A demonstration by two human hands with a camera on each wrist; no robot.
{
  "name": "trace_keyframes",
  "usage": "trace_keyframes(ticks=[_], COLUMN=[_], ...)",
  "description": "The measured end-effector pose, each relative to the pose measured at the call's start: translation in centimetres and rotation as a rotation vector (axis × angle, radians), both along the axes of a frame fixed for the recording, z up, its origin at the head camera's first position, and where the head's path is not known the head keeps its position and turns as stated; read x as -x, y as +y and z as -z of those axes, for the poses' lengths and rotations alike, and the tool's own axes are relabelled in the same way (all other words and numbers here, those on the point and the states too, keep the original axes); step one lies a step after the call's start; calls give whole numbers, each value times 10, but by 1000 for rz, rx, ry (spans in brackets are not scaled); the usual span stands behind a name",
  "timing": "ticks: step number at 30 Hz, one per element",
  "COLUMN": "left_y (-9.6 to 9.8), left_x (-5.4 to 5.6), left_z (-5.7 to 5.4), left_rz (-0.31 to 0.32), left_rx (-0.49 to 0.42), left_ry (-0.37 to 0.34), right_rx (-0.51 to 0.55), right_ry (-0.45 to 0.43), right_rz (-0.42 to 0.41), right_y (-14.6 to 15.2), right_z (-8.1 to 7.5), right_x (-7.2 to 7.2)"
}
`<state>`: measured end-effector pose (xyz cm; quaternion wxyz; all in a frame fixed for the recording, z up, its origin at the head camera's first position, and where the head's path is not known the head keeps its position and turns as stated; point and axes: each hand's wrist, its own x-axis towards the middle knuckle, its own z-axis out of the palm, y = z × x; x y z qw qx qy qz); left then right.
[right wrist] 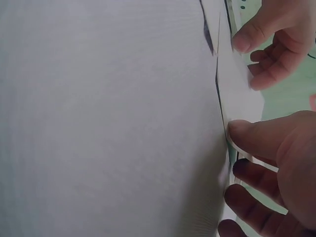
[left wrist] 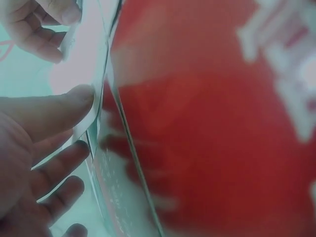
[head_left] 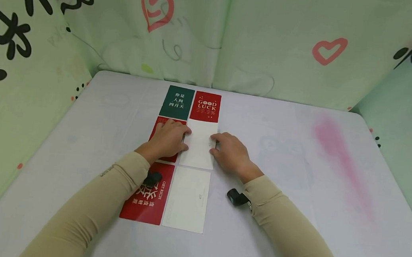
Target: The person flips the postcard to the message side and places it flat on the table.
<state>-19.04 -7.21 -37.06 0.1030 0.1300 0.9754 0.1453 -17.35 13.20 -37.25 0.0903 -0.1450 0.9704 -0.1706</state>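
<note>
A white card (head_left: 198,148) lies between my two hands, below the red "GOOD LUCK" card (head_left: 205,114). My left hand (head_left: 167,139) reaches over a red card (head_left: 159,121), partly hiding it. Its thumb and fingers stand apart along the white card's left edge. At the opposite edge is my right hand (head_left: 231,152), thumb and index finger set apart against the side. The right wrist view shows the right thumb (right wrist: 247,133) at the card's rim, its other fingers loosely bent below. In the left wrist view the left thumb (left wrist: 74,103) touches the card edge.
A dark green card (head_left: 176,102) sits at the upper left of the two-column layout. Nearer me are a red "GET RICH" card (head_left: 146,212) and another white card (head_left: 186,199). The white table (head_left: 274,229) has a pink smear (head_left: 340,158); patterned curtains (head_left: 269,41) surround it.
</note>
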Motion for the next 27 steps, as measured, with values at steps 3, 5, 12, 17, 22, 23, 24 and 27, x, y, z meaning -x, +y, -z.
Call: trace_keyframes(ticks=[3,5,12,17,22,23,24,27], left_y=[-1,-1,-2,-2,-3,-3,-3,-2], left_x=[0,0,0,0,0,0,0,1], left_z=[0,0,0,0,-1,-1,-1,0], left_rz=[8,12,28,32,22,20,19,17], left_rx=[1,3,11,-9,-17,-16,-14,-11], left_ry=[-15,-26,-33,-59,-77,-77,-76,-79], right_rx=[-8,-13,-39,-38,-49,-51,-54,-59], right_ry=[-14,-22,-8,-10,-8,-8,-7,-11], right_rz=[1,-1,-2,-8,-23,-22,-23,-18], right_y=[0,0,0,1,0,0,0,-1], right_z=[0,0,-1,0,0,0,0,1], right_x=[0,0,1,1,2,2,3,3])
